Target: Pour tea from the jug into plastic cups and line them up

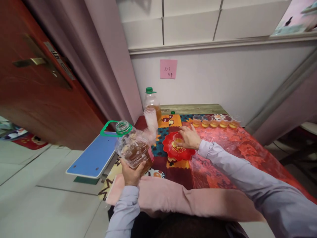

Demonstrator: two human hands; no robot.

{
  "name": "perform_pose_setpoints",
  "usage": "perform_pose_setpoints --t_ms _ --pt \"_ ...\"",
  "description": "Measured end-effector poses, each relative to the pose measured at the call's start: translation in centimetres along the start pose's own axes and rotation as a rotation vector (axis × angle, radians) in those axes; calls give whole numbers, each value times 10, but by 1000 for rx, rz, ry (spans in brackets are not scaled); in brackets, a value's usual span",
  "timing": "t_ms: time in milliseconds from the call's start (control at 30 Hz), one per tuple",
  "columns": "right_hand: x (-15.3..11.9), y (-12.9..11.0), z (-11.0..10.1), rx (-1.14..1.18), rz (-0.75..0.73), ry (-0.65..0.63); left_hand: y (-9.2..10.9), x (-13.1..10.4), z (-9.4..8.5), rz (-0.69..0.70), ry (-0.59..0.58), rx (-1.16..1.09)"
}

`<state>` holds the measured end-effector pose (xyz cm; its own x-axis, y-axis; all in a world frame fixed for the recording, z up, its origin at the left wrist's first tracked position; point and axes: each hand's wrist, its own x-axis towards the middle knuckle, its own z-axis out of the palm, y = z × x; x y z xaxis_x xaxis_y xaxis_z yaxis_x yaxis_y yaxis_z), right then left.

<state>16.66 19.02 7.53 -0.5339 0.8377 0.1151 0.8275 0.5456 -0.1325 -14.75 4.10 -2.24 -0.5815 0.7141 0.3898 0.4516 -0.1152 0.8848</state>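
Observation:
My left hand point(132, 172) is wrapped round a large clear plastic jug point(135, 147) of brown liquid. The jug leans slightly left, its mouth uncapped and a green handle ring about its neck. Over a red scalloped plate point(183, 155), my right hand point(189, 137) has its fingers round a small clear plastic cup point(177, 138) holding a little yellowish liquid. A stack of clear cups point(151, 119) stands between the jug and the back wall, partly tilted. Beyond my right hand, a row of several filled cups point(214, 122) lines the back of the table.
A second jug point(153, 102) with a green cap stands behind the cup stack. A loose green cap point(172, 112) lies near the table's back edge. Red plastic covers the table's right side point(218, 165). A pink cloth point(168, 195) lies along the front; a blue board point(92, 158) is at left.

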Motion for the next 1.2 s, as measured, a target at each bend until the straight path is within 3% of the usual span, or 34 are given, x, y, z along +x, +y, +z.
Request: perform_pose_setpoints --t_ms 367,500,667,867,1067,1200 --pt "10 2 -13 143 18 -29 -10 2 -2 8 11 10" --pt "35 29 -38 226 91 -22 -10 2 -2 58 52 54" --pt "79 80 -59 71 267 -7 -9 2 -2 55 63 72" --pt "109 115 -36 -62 387 5 -8 4 -3 106 89 111" --pt "119 126 -8 -111 404 -9 -4 3 -3 121 81 88" --pt "121 130 1 -117 407 -27 -12 3 -6 107 65 111"
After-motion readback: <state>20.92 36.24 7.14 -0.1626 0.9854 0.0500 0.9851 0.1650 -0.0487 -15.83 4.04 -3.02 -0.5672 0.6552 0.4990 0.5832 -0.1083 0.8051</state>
